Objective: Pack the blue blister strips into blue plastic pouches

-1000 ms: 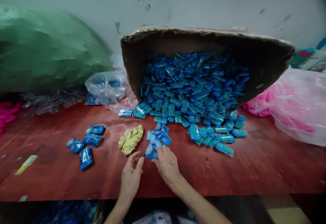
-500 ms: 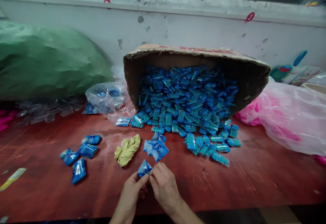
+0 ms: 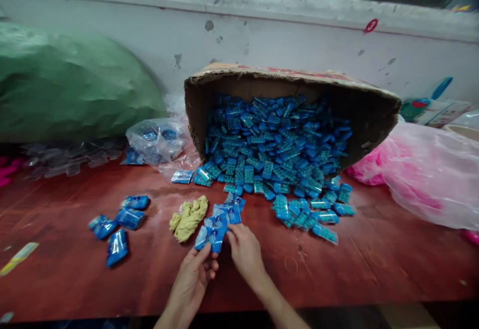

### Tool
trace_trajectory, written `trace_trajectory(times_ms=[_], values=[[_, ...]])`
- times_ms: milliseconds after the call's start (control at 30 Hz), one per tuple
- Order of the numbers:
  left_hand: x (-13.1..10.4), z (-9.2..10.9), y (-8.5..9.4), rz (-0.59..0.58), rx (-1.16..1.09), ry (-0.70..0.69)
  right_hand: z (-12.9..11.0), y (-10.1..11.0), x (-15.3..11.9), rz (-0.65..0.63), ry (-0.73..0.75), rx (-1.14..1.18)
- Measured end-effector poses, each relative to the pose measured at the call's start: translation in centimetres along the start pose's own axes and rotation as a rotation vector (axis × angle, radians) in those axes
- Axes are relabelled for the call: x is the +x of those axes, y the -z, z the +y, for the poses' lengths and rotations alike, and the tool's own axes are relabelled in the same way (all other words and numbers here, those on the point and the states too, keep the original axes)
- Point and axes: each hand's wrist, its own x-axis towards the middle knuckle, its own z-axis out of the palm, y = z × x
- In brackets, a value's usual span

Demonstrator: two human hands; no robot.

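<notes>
My left hand (image 3: 196, 274) pinches a small blue printed plastic bag (image 3: 210, 238) by its lower edge, thumb on top. At the bag's upper right corner is my right hand (image 3: 245, 251), its thumb and fingers pressed together on the edge. Just beyond lie more flat blue printed bags (image 3: 231, 211), partly overlapped in view by the held one. A crumpled yellow-green cloth (image 3: 189, 218) rests to their left. Farther left sit several filled blue packets (image 3: 129, 218) in a loose group.
A cardboard box (image 3: 377, 134) on its side spills many small blue cases with turquoise dots (image 3: 277, 144) onto the red table (image 3: 157, 284). A big green sack (image 3: 75, 84) and a clear plastic bag (image 3: 157, 142) stand left. A pink-filled translucent bag (image 3: 430, 174) is at right.
The held bag has been turned flat and now shows its printed face. My right hand has shifted slightly up and right, a little apart from my left. The view has moved slightly.
</notes>
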Motion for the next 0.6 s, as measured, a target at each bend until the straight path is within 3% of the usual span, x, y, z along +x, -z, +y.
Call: trace_trajectory(times_ms=[100, 200, 300, 467, 600], values=[[-0.1, -0.1, -0.5, -0.031, 0.034, -0.052, -0.3, 0.6, 0.1, -0.187, -0.146, 0.562], [-0.1, -0.5, -1.1, -0.055, 0.078, -0.079, -0.6, 0.4, -0.1, -0.274, -0.277, 0.847], [0.0, -1.0, -1.4, -0.061, 0.11, -0.098, -0.9, 0.0, -0.4, -0.191, -0.337, 0.902], [0.3, -1.6, -1.5, 0.032, 0.112, -0.144, -1.0, 0.3, -0.7, -0.206, -0.288, 0.902], [0.2, -1.6, -1.9, 0.053, 0.086, -0.123, -0.7, -0.3, -1.2, -0.145, -0.378, 0.929]])
